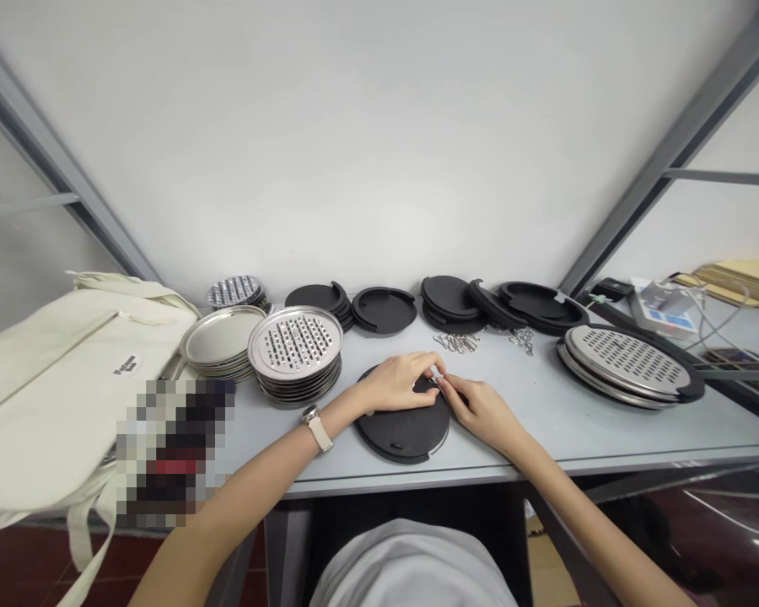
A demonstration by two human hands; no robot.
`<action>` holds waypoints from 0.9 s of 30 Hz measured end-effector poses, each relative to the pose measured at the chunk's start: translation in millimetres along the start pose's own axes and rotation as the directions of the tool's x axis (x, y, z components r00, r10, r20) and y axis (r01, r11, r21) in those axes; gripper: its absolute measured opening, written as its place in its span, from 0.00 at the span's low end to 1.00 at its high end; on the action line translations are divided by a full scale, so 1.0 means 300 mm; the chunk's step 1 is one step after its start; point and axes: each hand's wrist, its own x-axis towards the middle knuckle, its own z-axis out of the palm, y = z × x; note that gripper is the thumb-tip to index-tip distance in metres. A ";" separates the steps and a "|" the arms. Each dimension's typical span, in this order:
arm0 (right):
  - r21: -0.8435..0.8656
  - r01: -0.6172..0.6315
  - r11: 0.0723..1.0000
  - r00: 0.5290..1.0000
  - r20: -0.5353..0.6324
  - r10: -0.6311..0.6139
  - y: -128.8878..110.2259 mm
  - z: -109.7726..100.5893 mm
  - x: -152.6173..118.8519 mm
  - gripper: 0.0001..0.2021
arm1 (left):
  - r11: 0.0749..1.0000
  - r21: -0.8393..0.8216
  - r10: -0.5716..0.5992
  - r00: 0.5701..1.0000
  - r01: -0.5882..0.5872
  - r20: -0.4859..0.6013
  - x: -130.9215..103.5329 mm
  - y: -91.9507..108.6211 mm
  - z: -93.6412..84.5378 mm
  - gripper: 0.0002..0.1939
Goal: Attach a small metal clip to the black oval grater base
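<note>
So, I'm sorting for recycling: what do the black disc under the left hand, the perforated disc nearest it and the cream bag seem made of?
Black disc: probably matte plastic, perhaps rubber; dark and even with little shine. Perforated disc: likely satiny metal; silvery with a bright rim. Cream bag: apparently dull fabric, with soft folds and limp straps.

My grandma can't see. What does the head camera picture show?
A person's left hand and right hand meet at the edge of a black disc on a pale table, near a small shiny piece. Behind are black round pieces and little metal bits; stacked metal discs sit on both sides, with a cream bag far left.
</note>
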 end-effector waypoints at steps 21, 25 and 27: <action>0.106 -0.057 0.993 0.989 -0.127 0.070 0.004 -0.009 0.000 0.15 | 0.999 -0.033 0.009 1.000 -0.009 -0.019 -0.006 0.017 -0.003 0.14; 0.097 -0.063 0.993 0.993 -0.098 0.072 0.005 -0.007 0.000 0.16 | 0.999 -0.045 0.010 1.000 -0.011 -0.027 -0.005 0.012 0.001 0.13; 0.089 -0.063 0.994 0.995 -0.066 0.069 0.004 -0.007 0.001 0.16 | 0.999 -0.052 0.002 1.000 -0.004 -0.029 -0.005 0.010 0.002 0.12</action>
